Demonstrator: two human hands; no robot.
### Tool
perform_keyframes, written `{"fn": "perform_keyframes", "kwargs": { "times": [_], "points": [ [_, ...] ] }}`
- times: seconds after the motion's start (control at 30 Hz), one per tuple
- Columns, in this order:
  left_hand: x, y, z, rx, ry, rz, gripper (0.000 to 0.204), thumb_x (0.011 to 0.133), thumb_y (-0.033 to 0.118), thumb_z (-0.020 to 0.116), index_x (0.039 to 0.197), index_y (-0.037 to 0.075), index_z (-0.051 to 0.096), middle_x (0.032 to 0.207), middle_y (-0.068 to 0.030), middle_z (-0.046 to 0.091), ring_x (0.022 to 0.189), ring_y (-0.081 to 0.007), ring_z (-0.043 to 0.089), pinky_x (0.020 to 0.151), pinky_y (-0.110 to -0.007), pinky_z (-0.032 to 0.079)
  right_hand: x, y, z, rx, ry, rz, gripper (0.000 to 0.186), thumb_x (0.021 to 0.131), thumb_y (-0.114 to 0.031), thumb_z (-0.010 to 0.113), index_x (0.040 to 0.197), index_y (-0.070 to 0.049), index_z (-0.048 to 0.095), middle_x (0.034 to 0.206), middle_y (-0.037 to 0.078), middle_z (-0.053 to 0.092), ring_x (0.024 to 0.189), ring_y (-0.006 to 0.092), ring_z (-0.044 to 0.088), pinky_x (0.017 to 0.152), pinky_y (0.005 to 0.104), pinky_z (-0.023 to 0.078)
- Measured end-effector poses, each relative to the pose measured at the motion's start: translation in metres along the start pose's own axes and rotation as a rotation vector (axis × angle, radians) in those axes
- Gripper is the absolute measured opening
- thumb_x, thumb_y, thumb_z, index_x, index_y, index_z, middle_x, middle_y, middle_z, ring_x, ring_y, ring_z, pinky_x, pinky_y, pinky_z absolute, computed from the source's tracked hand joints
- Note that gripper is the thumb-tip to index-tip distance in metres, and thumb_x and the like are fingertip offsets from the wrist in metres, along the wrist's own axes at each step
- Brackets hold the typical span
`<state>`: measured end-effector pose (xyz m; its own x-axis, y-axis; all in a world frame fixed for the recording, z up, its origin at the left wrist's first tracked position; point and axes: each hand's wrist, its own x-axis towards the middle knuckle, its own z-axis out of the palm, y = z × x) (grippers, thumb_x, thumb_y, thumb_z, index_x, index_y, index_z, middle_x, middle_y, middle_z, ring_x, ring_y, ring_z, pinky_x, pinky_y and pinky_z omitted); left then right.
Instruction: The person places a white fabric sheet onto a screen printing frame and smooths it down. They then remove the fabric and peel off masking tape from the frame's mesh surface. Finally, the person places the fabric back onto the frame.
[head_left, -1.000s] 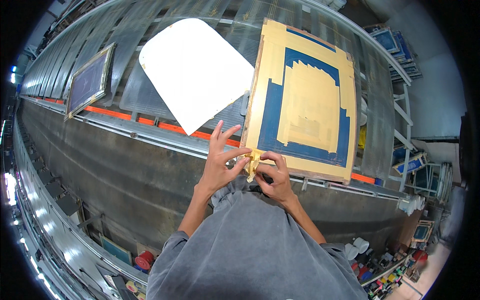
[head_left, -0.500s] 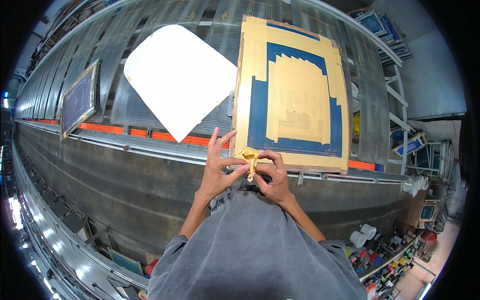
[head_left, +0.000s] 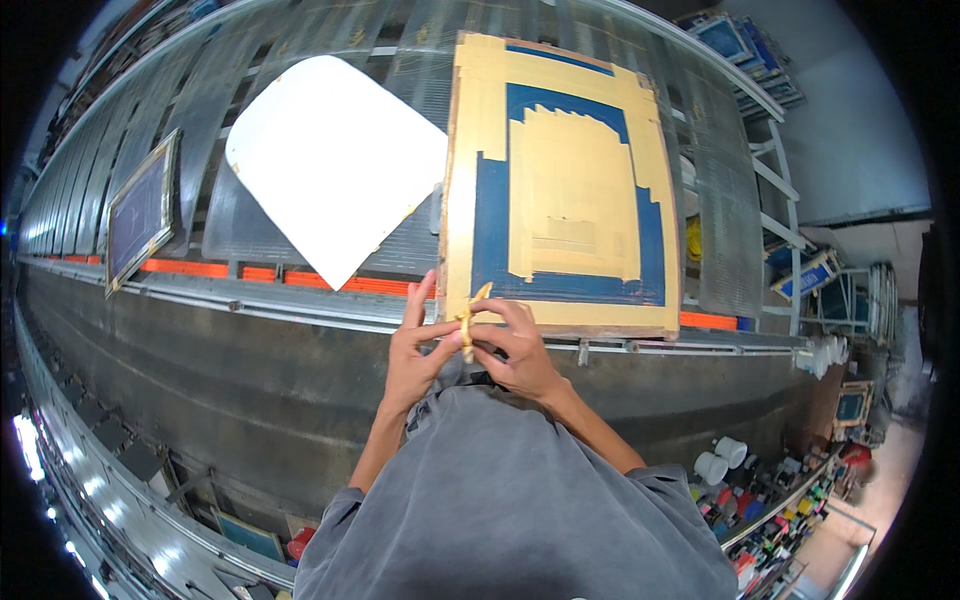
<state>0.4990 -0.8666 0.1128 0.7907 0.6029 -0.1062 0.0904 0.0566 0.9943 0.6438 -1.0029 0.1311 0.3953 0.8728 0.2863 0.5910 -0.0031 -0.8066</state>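
Note:
A crumpled wad of yellow tape (head_left: pixel 466 330) is pinched between my two hands in front of my body. My left hand (head_left: pixel 410 365) grips it with thumb and index finger while the other fingers point away. My right hand (head_left: pixel 515 355) has its bent fingertips closed on the wad from the other side. Just beyond them lies a large wooden-edged screen printing frame (head_left: pixel 488 225), its blue mesh covered in large part by pale yellow tape. Both hands are near its lower left corner.
A white panel (head_left: pixel 335 165) with one rounded end lies left of the frame on the slatted table (head_left: pixel 400 240). Farther left a smaller framed screen (head_left: pixel 142 212) rests at a tilt. White tubs (head_left: pixel 722 460) and colourful containers (head_left: pixel 760 500) stand at lower right.
The yellow wad has become narrower and more squeezed between my fingers. The whole view has shifted slightly, so the frame and panel appear farther left.

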Motion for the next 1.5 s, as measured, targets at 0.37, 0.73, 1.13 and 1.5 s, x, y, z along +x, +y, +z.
{"fn": "perform_keyframes", "kwargs": {
  "times": [0.37, 0.73, 1.13, 1.5],
  "points": [
    [-0.018, -0.060, -0.046, 0.464, 0.593, 0.025, 0.011, 0.090, 0.012, 0.073, 0.090, 0.001, 0.072, 0.150, -0.0151, 0.048, 0.142, -0.0339, 0.040, 0.118, -0.047, 0.029, -0.016, 0.003, 0.010, -0.018, -0.181, 0.022, 0.012, 0.084, -0.019, 0.076, 0.092, -0.009, 0.077, 0.141, 0.016, 0.061, 0.117, 0.0286, 0.061, 0.100, 0.0413, 0.043],
    [-0.157, -0.216, -0.185, 1.248, 0.600, -0.519, 0.039, 0.073, 0.036, 0.084, 0.085, 0.004, 0.066, 0.113, -0.0143, 0.057, 0.114, -0.0404, 0.051, 0.091, -0.057, 0.046, -0.043, 0.040, -0.018, -0.169, 0.094, 0.286, 0.013, 0.088, -0.018, 0.072, 0.093, -0.005, 0.075, 0.112, 0.010, 0.073, 0.097, 0.0285, 0.068, 0.085, 0.0388, 0.049],
    [-0.107, -0.247, -0.230, 1.295, 0.509, -0.580, 0.057, 0.069, 0.039, 0.089, 0.101, 0.009, 0.053, 0.087, -0.0124, 0.070, 0.086, -0.0422, 0.067, 0.080, -0.050, 0.051, -0.056, 0.045, -0.006, -0.165, 0.076, 0.279, 0.015, 0.090, -0.021, 0.070, 0.093, -0.007, 0.074, 0.095, 0.008, 0.073, 0.089, 0.0295, 0.069, 0.083, 0.0408, 0.050],
    [-0.063, -0.299, -0.249, 0.930, 0.628, -0.543, 0.063, 0.068, 0.039, 0.094, 0.102, -0.001, 0.058, 0.092, -0.0159, 0.070, 0.084, -0.0304, 0.067, 0.076, -0.042, 0.053, -0.074, 0.046, -0.009, -0.186, 0.151, 0.387, 0.017, 0.090, -0.019, 0.067, 0.096, -0.005, 0.072, 0.094, 0.011, 0.071, 0.093, 0.0340, 0.067, 0.086, 0.0449, 0.051]
  ]
}}
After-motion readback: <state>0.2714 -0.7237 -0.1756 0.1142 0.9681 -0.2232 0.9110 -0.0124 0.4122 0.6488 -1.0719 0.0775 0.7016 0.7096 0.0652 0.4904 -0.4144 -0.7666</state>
